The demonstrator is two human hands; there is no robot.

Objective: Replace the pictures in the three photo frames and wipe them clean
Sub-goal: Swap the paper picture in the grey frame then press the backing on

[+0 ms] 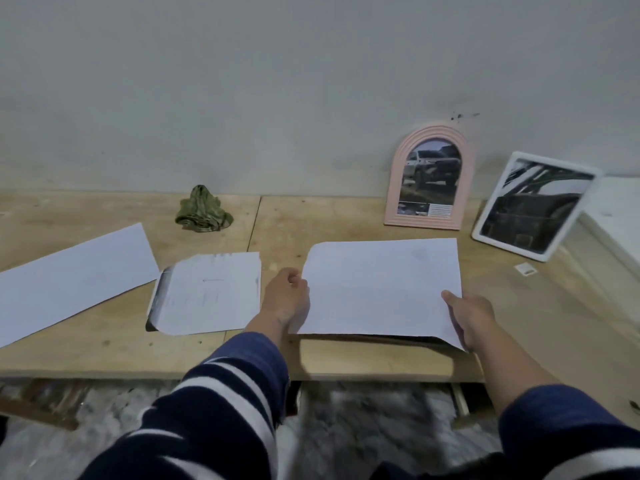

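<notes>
Against grey wall (242, 81), plywood table (346, 220), both hands gripping sheet (381, 285)

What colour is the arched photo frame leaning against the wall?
Pale pink, with ridged bands; the arched frame shows in the head view.

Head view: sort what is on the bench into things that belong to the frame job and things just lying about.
Belongs to the job:
- pink arched frame, against the wall
- white frame, tilted
- sheet held by left hand and right hand
- cut sheet
- large sheet
- green cloth

Just lying about:
- small paper scrap
- white box
</notes>
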